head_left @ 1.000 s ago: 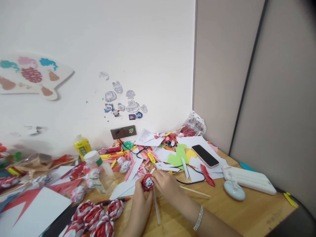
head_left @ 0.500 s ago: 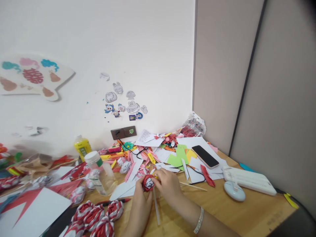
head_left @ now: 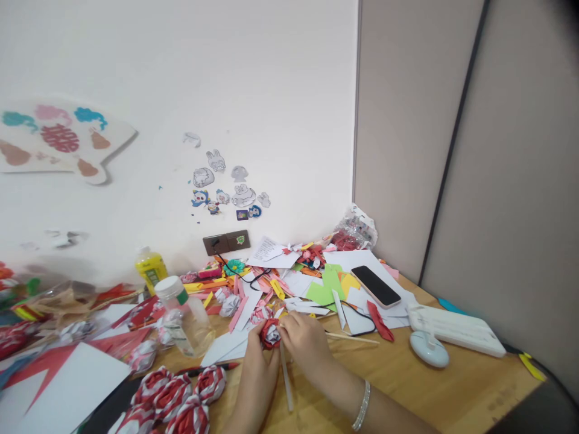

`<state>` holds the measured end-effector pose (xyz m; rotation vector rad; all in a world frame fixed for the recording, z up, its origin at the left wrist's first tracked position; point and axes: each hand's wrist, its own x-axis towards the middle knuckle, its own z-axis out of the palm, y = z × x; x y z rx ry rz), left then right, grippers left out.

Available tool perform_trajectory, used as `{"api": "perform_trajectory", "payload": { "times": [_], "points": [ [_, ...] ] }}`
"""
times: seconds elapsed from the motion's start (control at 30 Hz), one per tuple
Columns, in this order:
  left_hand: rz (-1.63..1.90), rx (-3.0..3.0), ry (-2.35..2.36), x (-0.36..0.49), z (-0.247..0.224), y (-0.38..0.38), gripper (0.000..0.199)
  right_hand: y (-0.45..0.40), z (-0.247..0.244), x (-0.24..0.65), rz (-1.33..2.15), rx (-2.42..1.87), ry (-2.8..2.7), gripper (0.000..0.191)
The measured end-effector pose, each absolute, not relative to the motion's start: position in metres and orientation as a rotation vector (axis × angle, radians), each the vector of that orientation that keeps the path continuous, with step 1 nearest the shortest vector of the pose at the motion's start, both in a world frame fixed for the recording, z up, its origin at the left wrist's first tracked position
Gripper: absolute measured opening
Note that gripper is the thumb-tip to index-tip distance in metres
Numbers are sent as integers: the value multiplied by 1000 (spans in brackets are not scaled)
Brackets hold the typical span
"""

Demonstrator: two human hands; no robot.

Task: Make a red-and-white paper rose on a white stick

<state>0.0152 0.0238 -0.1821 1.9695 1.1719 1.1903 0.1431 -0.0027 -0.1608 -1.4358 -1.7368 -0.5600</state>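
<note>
Between my two hands is a small red and white paper flower, held above the wooden table. My left hand is closed round its left side. The fingers of my right hand pinch at its upper right edge; the fingertips partly hide what they grip. A pale, thin stick slants down below the flower; I cannot tell whether it is joined to it. At the lower left lie several finished-looking red and white paper roses.
A clear jar with a white lid and a yellow bottle stand left of my hands. Loose coloured paper, a phone, a black cable, a white device and a pale blue oval object lie to the right.
My right hand has shifted slightly left over the flower, and its fingers now cover a little more of the edge. My left hand keeps its hold.
</note>
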Motion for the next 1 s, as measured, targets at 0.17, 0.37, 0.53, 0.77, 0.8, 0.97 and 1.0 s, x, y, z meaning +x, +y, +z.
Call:
{"api": "perform_trajectory", "payload": {
  "times": [0.17,0.37,0.53,0.77,0.8,0.97,1.0],
  "points": [
    [1233,1926,1172,15,-186,27,46,-1,-165,142,-692,-1422,-1775,24],
    [1244,1927,1172,16,-185,27,45,-2,-162,142,-734,-1425,-1784,20],
    [1221,1944,1170,16,-184,26,42,-7,-155,141,-679,-1486,-1713,16],
    [1285,1921,1157,18,-187,27,44,-5,-159,140,-723,-1509,-1735,17],
    [1296,1921,1150,18,-187,27,43,-4,-160,140,-728,-1508,-1735,18],
    [1263,1920,1151,18,-184,25,42,-2,-162,139,-727,-1516,-1733,20],
    [1252,1925,1157,18,-184,26,43,-2,-162,139,-723,-1517,-1737,20]
  ]
}}
